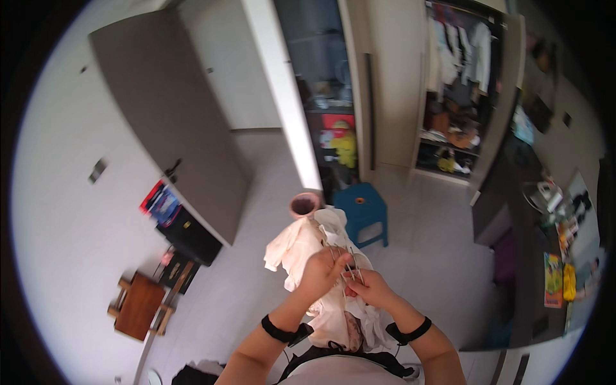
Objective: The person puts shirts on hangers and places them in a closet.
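Observation:
Both my hands are close together in front of my body, over a bundle of pale clothes. My left hand [321, 274] is closed around thin metal clothes hangers [352, 256], whose rods stick up between the two hands. The fingers of my right hand [372, 290] pinch the hangers from the other side. A cream garment [292, 242] hangs out beyond my left hand, and a white garment [332, 219] lies beside it. More of the pale cloth falls below my wrists toward my waist. How many hangers there are is hard to tell.
Ahead stand a blue stool [362, 204] and a round pinkish container [304, 204]. An open wardrobe [513, 70] with hanging clothes is at the far right. A cluttered dark desk [497, 212] runs along the right. On the left are an open door [167, 96] and a small wooden stool [140, 305].

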`<action>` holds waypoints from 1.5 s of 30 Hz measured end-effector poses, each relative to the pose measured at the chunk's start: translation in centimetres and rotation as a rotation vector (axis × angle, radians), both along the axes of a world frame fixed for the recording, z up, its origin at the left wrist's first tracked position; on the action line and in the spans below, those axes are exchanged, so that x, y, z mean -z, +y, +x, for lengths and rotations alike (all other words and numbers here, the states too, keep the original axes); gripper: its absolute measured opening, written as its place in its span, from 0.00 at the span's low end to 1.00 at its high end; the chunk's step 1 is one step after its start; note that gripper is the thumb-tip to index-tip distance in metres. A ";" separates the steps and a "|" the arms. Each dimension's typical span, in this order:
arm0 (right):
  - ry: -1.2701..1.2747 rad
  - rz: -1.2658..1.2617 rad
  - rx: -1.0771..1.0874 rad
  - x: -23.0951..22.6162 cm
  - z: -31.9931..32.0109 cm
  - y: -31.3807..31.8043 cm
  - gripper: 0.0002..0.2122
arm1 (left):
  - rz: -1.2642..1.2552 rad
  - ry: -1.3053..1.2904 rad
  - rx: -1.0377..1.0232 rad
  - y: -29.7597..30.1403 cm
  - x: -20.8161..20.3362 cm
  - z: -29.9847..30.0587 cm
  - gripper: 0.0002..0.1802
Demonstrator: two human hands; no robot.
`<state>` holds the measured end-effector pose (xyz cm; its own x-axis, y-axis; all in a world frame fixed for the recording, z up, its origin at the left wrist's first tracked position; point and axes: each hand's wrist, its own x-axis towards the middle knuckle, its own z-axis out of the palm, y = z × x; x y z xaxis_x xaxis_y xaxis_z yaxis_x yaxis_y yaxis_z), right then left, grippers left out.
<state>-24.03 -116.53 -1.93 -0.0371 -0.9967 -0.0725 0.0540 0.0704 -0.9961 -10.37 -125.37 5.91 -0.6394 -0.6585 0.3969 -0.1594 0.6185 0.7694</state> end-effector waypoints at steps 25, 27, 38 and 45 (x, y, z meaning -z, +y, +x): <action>0.119 0.097 0.729 -4.3 -42.2 -7.6 0.08 | 0.542 0.162 0.844 -12.9 0.9 -51.8 0.28; 0.053 0.052 0.709 -3.0 -46.5 -7.1 0.08 | 0.449 0.090 0.823 -12.7 0.7 -55.7 0.27; 0.519 0.006 1.105 -4.5 -62.2 -2.5 0.18 | 1.134 0.104 0.509 -17.7 -1.3 -76.0 0.07; 0.774 0.427 0.785 -4.5 -65.2 -7.8 0.26 | 1.193 0.191 0.523 -16.9 -3.0 -85.4 0.07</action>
<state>-89.27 -124.32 2.56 -0.8092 -0.5816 -0.0831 -0.3766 0.6220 -0.6865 -95.75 -142.30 8.89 -0.9230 -0.3585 -0.1399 0.0618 -0.4969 0.8656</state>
